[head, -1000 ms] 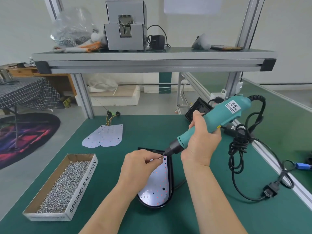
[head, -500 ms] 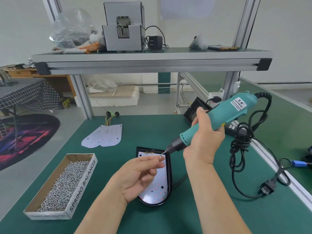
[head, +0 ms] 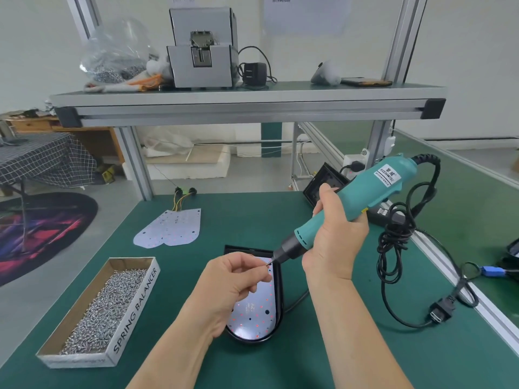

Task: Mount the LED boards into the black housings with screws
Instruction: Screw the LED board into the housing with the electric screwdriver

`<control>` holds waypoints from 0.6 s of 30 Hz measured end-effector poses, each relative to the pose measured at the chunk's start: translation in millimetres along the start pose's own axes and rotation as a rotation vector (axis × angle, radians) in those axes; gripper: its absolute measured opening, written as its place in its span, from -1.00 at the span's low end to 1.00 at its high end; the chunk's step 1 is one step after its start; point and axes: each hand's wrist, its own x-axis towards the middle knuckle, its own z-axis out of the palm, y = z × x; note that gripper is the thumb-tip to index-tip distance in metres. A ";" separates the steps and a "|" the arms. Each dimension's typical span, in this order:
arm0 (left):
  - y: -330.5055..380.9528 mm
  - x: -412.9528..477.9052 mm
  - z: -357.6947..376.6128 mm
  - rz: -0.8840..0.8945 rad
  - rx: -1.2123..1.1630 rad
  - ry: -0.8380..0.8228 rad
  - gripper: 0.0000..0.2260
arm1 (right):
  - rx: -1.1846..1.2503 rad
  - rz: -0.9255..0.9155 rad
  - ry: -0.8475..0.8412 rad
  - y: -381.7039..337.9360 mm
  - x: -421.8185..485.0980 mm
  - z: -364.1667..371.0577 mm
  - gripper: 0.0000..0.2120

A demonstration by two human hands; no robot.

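LED board [head: 252, 313] red-dotted, in black housing [head: 279, 293] | left hand [head: 233, 279] pinches screw [head: 266, 264] | right hand [head: 337, 242] grips screwdriver [head: 373, 189]

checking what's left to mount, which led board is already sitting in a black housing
The LED board nearest the person: it lies inside a black housing. The loose boards at the back left lie bare on the green mat.

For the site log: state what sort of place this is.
Probably a small electronics assembly workstation: a green-matted aluminium-frame bench, an open cardboard box of loose silver screws, and a teal corded electric screwdriver.
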 end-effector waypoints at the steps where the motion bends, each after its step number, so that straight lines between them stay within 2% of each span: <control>1: 0.1 -0.4 0.6 0.041 0.069 0.012 -0.88 | -0.008 0.003 -0.002 0.7 0.5 -0.3 -0.79; 4: -0.7 -1.1 2.2 0.173 0.244 0.018 -0.89 | -0.055 0.006 0.011 2.7 3.5 -1.5 -0.76; 6: -2.3 0.2 2.5 0.202 0.269 0.009 -0.88 | -0.087 -0.004 0.015 4.1 5.5 -2.5 -0.75; 9: -2.2 -0.9 2.4 0.108 0.215 -0.057 -0.90 | -0.109 -0.016 0.008 6.5 6.8 -4.2 -0.74; 11: -4.3 1.8 -4.6 0.013 0.184 -0.121 -0.67 | -0.086 -0.021 0.023 7.8 9.9 -5.5 -0.76; 13: -6.1 9.4 -17.0 -0.024 0.162 0.012 -0.60 | -0.075 -0.036 0.037 9.7 16.4 -6.8 -0.78; 15: -13.8 23.6 -34.3 -0.038 0.220 0.326 -0.68 | -0.102 -0.064 0.045 14.4 24.5 -8.2 -0.79; 16: -18.9 30.5 -41.6 -0.068 0.304 0.454 -0.64 | -0.127 -0.080 0.048 18.7 28.1 -9.2 -0.79; 17: -24.2 35.3 -45.6 -0.120 0.392 0.495 -0.55 | -0.158 -0.093 0.049 24.2 31.0 -10.0 -0.79; 18: -28.8 39.1 -45.7 -0.187 0.453 0.453 -0.49 | -0.189 -0.104 0.046 30.6 33.3 -11.1 -0.79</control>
